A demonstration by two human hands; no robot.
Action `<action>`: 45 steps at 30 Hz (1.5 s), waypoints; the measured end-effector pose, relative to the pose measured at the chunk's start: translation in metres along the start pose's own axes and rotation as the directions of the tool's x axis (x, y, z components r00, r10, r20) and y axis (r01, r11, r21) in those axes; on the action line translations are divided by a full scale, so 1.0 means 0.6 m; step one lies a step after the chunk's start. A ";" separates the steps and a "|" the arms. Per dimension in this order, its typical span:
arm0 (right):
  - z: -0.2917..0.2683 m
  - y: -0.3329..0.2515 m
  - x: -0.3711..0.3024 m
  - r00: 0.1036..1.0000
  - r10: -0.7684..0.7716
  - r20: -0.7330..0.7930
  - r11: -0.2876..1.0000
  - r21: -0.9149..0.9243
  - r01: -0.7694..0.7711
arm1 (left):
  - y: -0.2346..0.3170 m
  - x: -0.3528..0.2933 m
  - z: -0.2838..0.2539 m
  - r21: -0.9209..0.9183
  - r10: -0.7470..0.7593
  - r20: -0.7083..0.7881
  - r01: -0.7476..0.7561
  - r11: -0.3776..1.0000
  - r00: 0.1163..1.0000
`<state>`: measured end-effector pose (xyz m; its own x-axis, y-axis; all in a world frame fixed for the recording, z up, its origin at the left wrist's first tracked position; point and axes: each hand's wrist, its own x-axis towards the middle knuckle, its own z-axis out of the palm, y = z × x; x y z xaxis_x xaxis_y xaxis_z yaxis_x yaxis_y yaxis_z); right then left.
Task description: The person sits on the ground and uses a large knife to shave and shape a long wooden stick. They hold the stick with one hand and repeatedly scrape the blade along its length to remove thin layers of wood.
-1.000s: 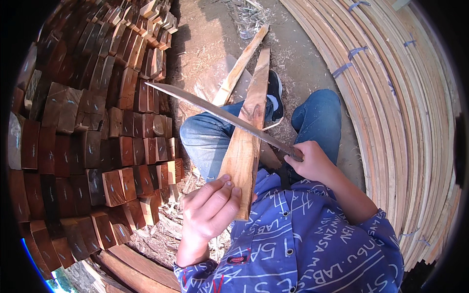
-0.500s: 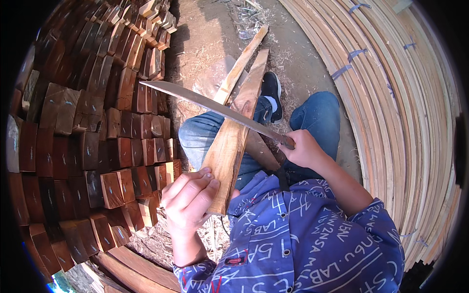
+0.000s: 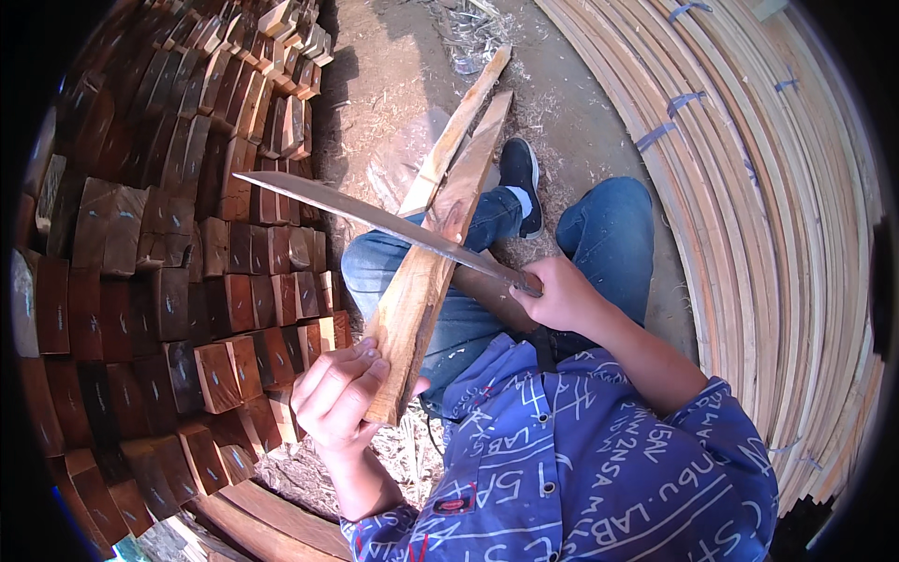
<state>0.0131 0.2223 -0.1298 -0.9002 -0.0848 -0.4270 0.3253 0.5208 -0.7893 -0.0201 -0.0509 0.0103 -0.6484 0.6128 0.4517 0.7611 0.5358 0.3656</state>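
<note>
My right hand is closed around the handle of a machete, a long, narrow metal blade. It slants up to the left and crosses over a rough wooden plank. Fingers of my left hand wrap the plank's near end, the thumb partly hidden beneath it. The plank lies tilted over my bent left leg, pointing away from me. Alongside its far half runs a thinner strip of wood; whether the two are joined under the blade, I cannot tell.
On the left rises a tall stack of dark reddish wood blocks. Long pale boards, bundled with blue ties, fill the right side. Wood shavings litter the dirt floor. My shoe is just right of the plank. Curved boards lie at lower left.
My left hand has shifted left and slightly nearer, swinging the plank's near end with it. The machete has also slid left and a little nearer across the plank.
</note>
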 end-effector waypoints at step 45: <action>-0.012 -0.015 -0.030 0.989 -0.090 -0.120 0.975 -0.211 0.063 | 0.025 -0.015 0.033 0.017 0.036 -0.049 -0.035 0.999 0.998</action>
<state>0.0240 0.2254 -0.1120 -0.9540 -0.0287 -0.2986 0.1996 0.6823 -0.7033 -0.0032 -0.0369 -0.0046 -0.6190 0.6022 0.5041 0.7829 0.5237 0.3359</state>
